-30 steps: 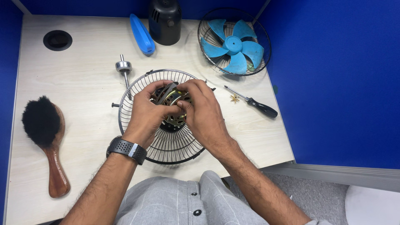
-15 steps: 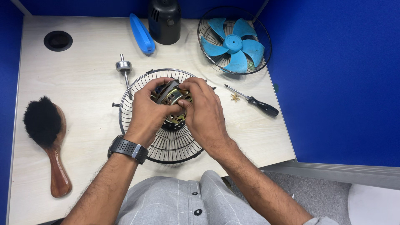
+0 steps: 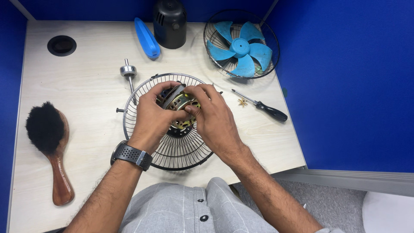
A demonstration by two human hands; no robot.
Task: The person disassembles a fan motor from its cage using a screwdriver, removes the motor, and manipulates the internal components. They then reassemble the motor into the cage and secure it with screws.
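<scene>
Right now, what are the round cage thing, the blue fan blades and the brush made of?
Wire fan guard: looks like metal, thin dark shiny wires.
Blue fan blade: probably plastic, smooth, matte, one solid colour.
Brush: handle seems varnished wood, reddish-brown and glossy; black bristles, material unclear.

The wire fan guard (image 3: 170, 144) lies on the desk (image 3: 86, 99) at its near middle. In the guard's centre sits the fan motor (image 3: 180, 103), with the left hand (image 3: 153, 116) on its left side and the right hand (image 3: 213, 116) on its right. Left of the guard lies the wooden brush (image 3: 49, 146). Behind the guard, to its left, stands a metal shaft piece (image 3: 128, 72); farther back lie the plastic cover (image 3: 147, 38) and the motor housing (image 3: 170, 23). Behind and right of the guard, the fan blade (image 3: 240, 47) rests in a second guard (image 3: 271, 39). Right of the guard lies the screwdriver (image 3: 263, 108).
</scene>
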